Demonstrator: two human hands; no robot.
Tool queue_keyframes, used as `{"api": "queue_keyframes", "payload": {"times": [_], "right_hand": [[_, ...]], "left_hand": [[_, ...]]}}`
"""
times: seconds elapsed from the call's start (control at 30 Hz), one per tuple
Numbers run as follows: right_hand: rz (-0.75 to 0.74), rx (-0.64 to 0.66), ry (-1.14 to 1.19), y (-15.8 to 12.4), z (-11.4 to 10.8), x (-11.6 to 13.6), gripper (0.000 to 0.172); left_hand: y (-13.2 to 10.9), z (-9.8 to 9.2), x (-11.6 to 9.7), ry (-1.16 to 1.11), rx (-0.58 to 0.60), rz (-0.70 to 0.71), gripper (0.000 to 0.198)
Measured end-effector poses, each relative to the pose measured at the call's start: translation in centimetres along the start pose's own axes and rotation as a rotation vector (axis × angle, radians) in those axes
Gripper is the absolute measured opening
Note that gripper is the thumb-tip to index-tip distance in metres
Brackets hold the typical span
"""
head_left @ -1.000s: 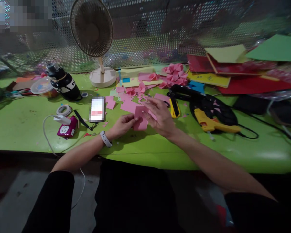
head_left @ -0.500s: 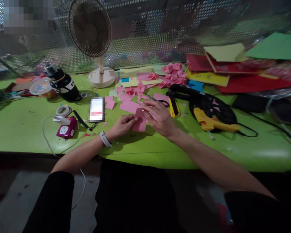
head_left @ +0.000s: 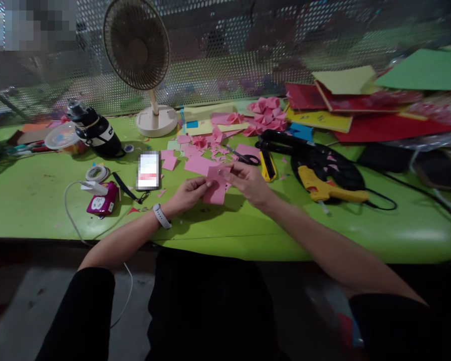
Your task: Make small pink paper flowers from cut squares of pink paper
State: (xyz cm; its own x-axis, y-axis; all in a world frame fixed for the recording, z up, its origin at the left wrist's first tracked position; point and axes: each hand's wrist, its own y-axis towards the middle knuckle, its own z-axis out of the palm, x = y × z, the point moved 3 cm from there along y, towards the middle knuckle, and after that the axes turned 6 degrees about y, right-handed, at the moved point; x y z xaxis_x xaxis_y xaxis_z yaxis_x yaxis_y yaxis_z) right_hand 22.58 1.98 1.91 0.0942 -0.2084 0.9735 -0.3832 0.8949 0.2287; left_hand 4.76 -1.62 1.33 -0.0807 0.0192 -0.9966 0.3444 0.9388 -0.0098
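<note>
Between both hands, above the green table, is a piece of pink paper [head_left: 215, 191]. My left hand [head_left: 190, 194] pinches its left edge, thumb on top. At the upper right corner my right hand [head_left: 250, 184] grips the same paper between thumb and fingers. Just beyond lie more pink sheets [head_left: 199, 164] and small pink scraps. Scissors [head_left: 244, 156] with dark handles and a yellow box cutter [head_left: 266, 163] rest close behind my right hand. Folded pink paper flowers [head_left: 267, 115] are heaped farther back.
On the left stand a fan [head_left: 156, 120], a black bottle [head_left: 97, 133], a phone [head_left: 149, 170], a tape roll [head_left: 96, 173] and a purple power adapter [head_left: 103, 200] with a white cable. A yellow glue gun [head_left: 326, 190] lies right, below stacked coloured paper [head_left: 391, 128].
My right hand's fingers have shifted from lying over the paper's top to pinching its upper right corner. My left hand keeps its hold. The view has moved slightly.
</note>
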Motion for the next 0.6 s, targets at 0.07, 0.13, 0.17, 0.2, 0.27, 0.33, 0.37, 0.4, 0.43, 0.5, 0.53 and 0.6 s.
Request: {"api": "queue_keyframes", "payload": {"times": [0.07, 0.13, 0.17, 0.2, 0.27, 0.33, 0.37, 0.4, 0.43, 0.5, 0.53, 0.6], "right_hand": [[0.012, -0.010, 0.023, -0.01, 0.10, -0.12, 0.033], [0.001, -0.029, 0.032, -0.02, 0.15, -0.10, 0.034], [-0.005, -0.037, 0.027, -0.02, 0.16, -0.06, 0.035], [-0.009, -0.043, 0.017, -0.03, 0.16, 0.00, 0.036], [-0.009, -0.048, -0.002, -0.05, 0.17, 0.15, 0.038], [-0.005, -0.051, -0.001, -0.07, 0.20, 0.29, 0.037], [-0.004, -0.055, 0.006, -0.07, 0.21, 0.34, 0.037], [-0.001, -0.059, 0.013, -0.05, 0.22, 0.36, 0.036], [0.002, -0.063, 0.020, -0.03, 0.22, 0.34, 0.036], [0.008, -0.074, 0.037, 0.06, 0.17, 0.20, 0.036], [0.010, -0.078, 0.046, 0.11, 0.13, 0.10, 0.036], [0.012, -0.071, 0.059, 0.21, 0.07, -0.12, 0.034]], "left_hand": [[0.01, 0.01, -0.04, 0.010, 0.006, 0.002, 0.042], [0.03, 0.00, 0.00, 0.014, 0.007, 0.001, 0.043], [0.04, -0.02, 0.03, 0.013, 0.007, 0.001, 0.044], [0.06, -0.03, 0.06, 0.013, 0.005, 0.002, 0.044], [0.08, -0.07, 0.12, 0.019, 0.000, 0.003, 0.044], [0.07, -0.09, 0.13, 0.038, -0.004, -0.002, 0.044], [0.05, -0.09, 0.11, 0.047, -0.006, -0.003, 0.044], [0.03, -0.08, 0.07, 0.054, -0.007, -0.003, 0.045], [0.00, -0.06, 0.01, 0.058, -0.008, -0.001, 0.046], [-0.06, 0.00, -0.10, 0.060, -0.003, 0.002, 0.048], [-0.08, 0.03, -0.14, 0.058, 0.001, 0.001, 0.050], [-0.11, 0.07, -0.20, 0.048, 0.010, -0.007, 0.050]]}}
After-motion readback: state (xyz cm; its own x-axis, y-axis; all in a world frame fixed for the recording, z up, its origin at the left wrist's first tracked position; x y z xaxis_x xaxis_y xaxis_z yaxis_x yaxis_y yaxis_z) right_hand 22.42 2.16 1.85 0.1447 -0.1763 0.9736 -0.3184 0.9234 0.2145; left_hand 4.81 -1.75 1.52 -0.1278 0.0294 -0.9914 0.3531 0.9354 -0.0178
